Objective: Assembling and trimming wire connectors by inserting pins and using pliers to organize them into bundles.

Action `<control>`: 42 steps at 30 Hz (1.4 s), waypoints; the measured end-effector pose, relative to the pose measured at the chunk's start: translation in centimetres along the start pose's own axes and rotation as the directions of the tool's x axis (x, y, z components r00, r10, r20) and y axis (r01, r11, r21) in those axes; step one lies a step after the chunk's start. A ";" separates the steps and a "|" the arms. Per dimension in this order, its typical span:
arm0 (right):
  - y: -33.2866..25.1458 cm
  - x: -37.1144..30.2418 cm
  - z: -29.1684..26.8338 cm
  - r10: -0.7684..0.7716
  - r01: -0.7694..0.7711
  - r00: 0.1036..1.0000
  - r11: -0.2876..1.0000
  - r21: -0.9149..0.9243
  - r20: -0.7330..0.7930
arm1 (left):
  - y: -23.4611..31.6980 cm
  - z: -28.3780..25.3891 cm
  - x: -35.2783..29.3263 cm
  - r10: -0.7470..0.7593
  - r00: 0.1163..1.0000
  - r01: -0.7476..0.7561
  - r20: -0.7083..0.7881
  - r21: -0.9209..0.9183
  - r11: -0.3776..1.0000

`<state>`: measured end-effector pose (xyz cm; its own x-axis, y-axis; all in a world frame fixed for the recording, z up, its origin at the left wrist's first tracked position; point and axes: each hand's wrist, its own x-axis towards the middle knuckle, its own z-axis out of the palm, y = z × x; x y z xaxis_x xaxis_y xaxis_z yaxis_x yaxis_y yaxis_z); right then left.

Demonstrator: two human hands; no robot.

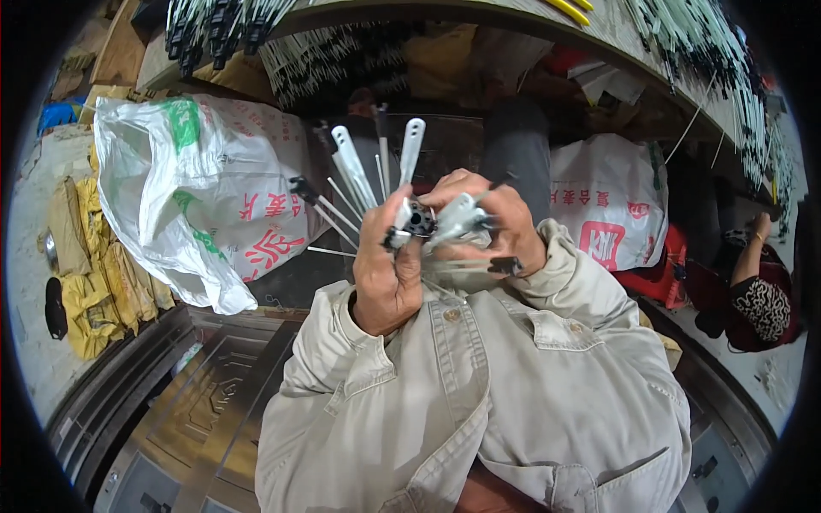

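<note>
In front of my chest I hold what looks like an umbrella frame, its round black hub (418,221) ringed by thin rods and flat silver arms (412,145) with holes at their ends. My left hand (385,278) is closed round the hub, thumb below it. Rods with black joints fan out above and left of that hand. Curled over the right side of the frame, my right hand (510,218) grips a few of the silver ribs (460,214). These ribs and the fingertips there are partly smeared by motion.
White woven sacks stand left (231,179) and right (611,192). A curved bench (479,17) ahead carries bundles of pale rods (697,43) with black ends. Yellow bags (90,282) lie far left. Another person's arm (753,248) shows far right. Behind me is a panelled metal door (209,410).
</note>
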<state>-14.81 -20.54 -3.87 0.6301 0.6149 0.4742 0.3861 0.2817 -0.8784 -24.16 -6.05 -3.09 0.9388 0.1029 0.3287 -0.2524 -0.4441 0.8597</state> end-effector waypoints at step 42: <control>-1.3 0.6 1.3 0.652 -0.807 0.586 0.525 0.272 0.481 | -1.4 -3.1 -2.1 0.034 0.999 -0.037 -0.016 -0.364 0.931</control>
<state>-15.80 -19.52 -2.56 0.2966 0.8986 -0.3233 -0.4886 -0.1481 -0.8598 -26.57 -2.87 -3.73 0.9258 0.1021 0.3639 -0.3552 -0.0935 0.9301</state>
